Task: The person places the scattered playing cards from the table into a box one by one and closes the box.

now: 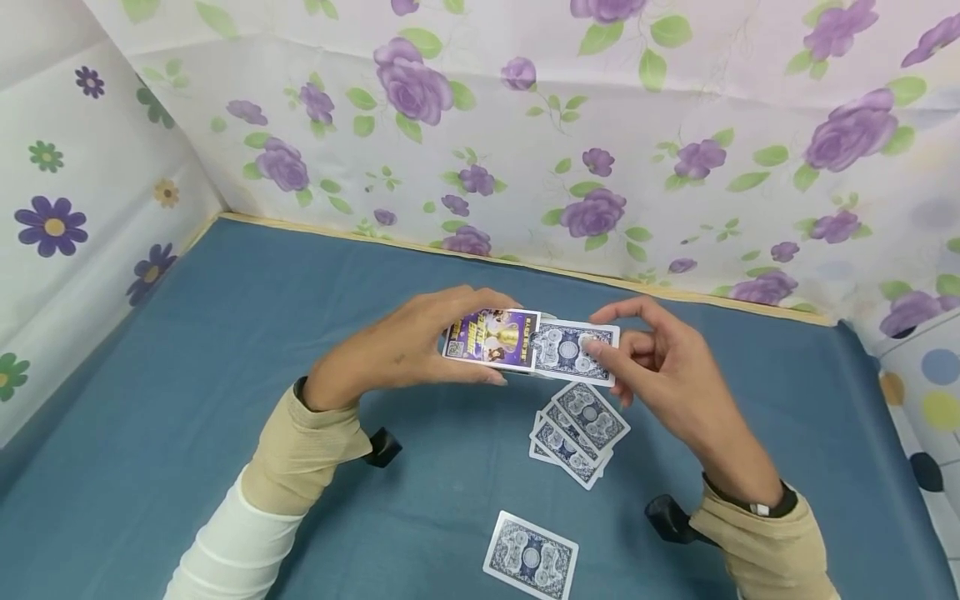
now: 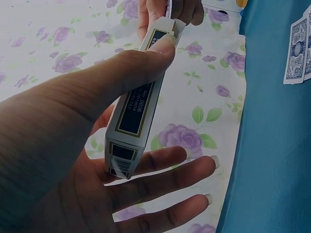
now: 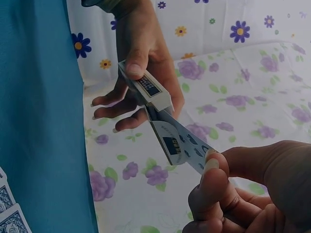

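My left hand (image 1: pixel 397 342) grips a playing card box (image 1: pixel 491 337) by its edges, thumb on one narrow side. The box has a purple face with a gold trophy, and its dark narrow side shows in the left wrist view. My right hand (image 1: pixel 675 383) pinches a blue-backed playing card (image 1: pixel 570 352) between thumb and index finger. That card is partly inside the box's open right end; its inner part is hidden. In the right wrist view an open flap (image 3: pixel 165 143) stands beside the card. Whether one card or more is pinched, I cannot tell.
Several blue-backed cards (image 1: pixel 577 429) lie face down in an overlapping pile below the box. A single face-down card (image 1: pixel 531 557) lies nearer the front. Blue cloth (image 1: pixel 420 517) covers the table, and a flowered sheet (image 1: pixel 480 167) rises behind it.
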